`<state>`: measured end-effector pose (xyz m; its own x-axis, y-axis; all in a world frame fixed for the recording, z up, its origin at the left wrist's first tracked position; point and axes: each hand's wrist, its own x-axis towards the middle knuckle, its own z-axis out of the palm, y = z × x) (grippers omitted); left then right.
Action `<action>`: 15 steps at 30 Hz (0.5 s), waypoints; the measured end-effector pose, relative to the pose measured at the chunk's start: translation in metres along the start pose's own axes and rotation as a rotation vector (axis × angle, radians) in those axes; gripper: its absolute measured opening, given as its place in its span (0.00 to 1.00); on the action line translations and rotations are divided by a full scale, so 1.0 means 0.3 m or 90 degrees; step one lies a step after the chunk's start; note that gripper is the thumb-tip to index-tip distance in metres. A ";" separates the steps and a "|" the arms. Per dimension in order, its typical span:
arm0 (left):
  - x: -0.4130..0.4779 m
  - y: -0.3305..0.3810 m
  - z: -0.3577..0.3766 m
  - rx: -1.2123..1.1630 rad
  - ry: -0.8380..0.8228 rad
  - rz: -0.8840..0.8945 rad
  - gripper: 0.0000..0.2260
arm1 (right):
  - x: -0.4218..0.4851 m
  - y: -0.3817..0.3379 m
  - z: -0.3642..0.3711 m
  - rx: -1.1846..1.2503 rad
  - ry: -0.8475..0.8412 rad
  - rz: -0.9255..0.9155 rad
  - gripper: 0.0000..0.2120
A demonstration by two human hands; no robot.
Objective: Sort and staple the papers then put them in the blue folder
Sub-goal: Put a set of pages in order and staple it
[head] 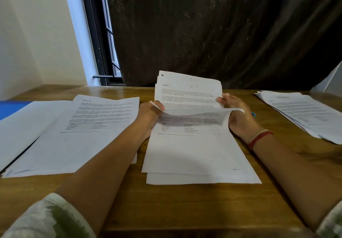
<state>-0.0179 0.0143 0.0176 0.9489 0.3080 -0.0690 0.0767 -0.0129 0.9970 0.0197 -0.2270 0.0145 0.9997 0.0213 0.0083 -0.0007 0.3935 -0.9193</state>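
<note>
A stack of printed sheets (196, 152) lies in the middle of the wooden table (166, 204). Its upper sheets (188, 91) are lifted and bent upward at the far end. My left hand (149, 115) grips the left edge of the lifted sheets. My right hand (235, 110) pinches their right edge. At the left lies another pile of papers (74, 136), and a corner of the blue folder (11, 108) shows at the far left. No stapler is in view.
A third pile of printed papers (303, 113) lies at the right edge of the table. A small blue object (253, 114) peeks out behind my right hand. A dark curtain (222, 30) and a window (103, 39) stand behind the table.
</note>
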 end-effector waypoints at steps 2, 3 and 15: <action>0.005 -0.011 -0.004 0.025 0.008 0.022 0.08 | -0.002 0.005 0.004 -0.062 0.031 -0.057 0.06; 0.001 -0.010 -0.007 0.021 -0.009 0.008 0.01 | 0.000 0.014 0.001 -0.076 0.045 -0.072 0.10; 0.006 0.030 0.022 0.010 0.056 -0.067 0.05 | -0.036 0.002 0.038 -0.110 0.167 -0.095 0.05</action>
<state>-0.0136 0.0083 0.0263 0.9049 0.3904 -0.1696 0.1805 0.0089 0.9835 0.0088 -0.2165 0.0182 0.9605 -0.2701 0.0667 0.1272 0.2133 -0.9687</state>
